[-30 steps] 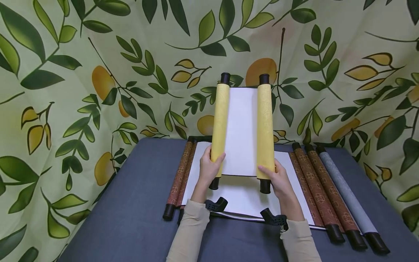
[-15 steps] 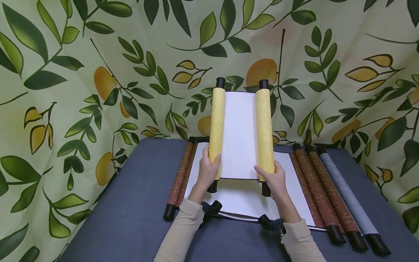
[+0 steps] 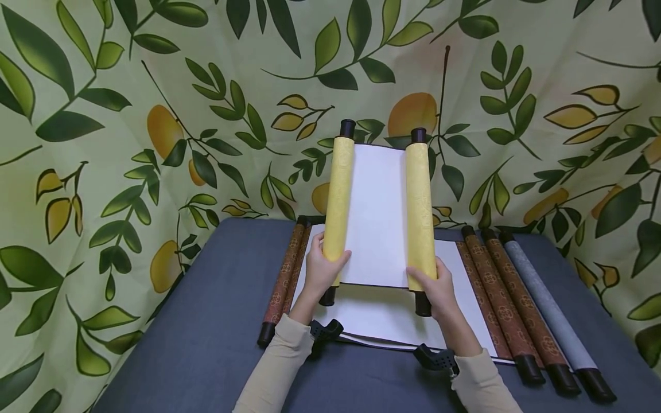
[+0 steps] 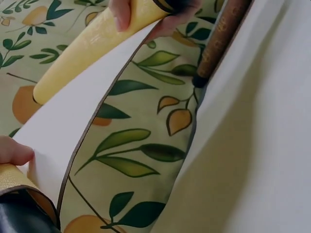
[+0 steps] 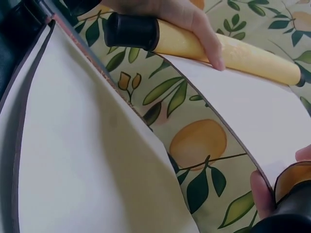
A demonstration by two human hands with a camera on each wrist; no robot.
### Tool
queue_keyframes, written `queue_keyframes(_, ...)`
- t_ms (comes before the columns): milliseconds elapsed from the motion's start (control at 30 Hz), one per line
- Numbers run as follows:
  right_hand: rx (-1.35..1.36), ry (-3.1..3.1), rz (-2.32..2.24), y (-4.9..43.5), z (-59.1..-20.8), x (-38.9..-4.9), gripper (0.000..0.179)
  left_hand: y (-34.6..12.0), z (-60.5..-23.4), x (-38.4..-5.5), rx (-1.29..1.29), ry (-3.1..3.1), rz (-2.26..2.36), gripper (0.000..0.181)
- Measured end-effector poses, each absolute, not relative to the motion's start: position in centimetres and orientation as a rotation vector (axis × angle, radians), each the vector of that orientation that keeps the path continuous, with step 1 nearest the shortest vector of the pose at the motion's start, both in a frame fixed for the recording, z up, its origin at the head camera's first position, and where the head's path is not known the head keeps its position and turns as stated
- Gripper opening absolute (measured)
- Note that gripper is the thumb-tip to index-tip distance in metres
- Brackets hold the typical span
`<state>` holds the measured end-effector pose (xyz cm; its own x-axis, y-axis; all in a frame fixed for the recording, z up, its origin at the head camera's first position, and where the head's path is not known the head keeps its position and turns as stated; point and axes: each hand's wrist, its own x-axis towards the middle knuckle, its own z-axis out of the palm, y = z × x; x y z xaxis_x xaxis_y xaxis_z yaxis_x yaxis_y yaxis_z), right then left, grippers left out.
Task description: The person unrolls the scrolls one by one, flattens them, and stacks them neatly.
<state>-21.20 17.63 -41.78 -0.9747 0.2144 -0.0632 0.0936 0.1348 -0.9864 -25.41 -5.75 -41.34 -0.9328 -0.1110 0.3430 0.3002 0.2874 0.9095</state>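
Note:
A small scroll with yellow patterned rolls and black end knobs is held up, tilted, between both hands in the head view. My left hand (image 3: 321, 265) grips the lower part of its left yellow roll (image 3: 338, 195), thumb across the front. On the opposite side, my right hand (image 3: 438, 287) grips the right yellow roll (image 3: 420, 209) near its bottom. Blank white paper (image 3: 379, 215) stretches between the rolls. Beneath it lies a larger opened scroll, its white sheet (image 3: 382, 315) spread on the table. In both wrist views, the fingers wrap round the yellow rolls by the black knobs.
Reddish-brown patterned rolls (image 3: 281, 281) flank the large sheet at left, with more brown rolls (image 3: 508, 304) at right. A grey-blue roll (image 3: 549, 304) lies outermost right. The table (image 3: 206, 321) has a dark blue cover. Leaf-patterned cloth (image 3: 232, 115) hangs behind.
My hands have moved apart, the left one leftward, so more white paper shows between the yellow rolls. The small scroll has also come slightly lower.

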Motion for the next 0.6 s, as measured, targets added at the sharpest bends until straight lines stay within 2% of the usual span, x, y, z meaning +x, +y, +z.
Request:
queue_keyframes(233,-0.289,-2.358,1.987,18.6,-41.8,-21.3,0.049,-6.2,-41.3,-25.3,-0.177,-2.247,-1.681,0.054)
queue_keyframes(600,-0.003,-2.373,1.949,20.2,-41.6,-21.4,0.046,-6.9,-40.8,-25.3,-0.196,-2.28,-1.725,0.051)
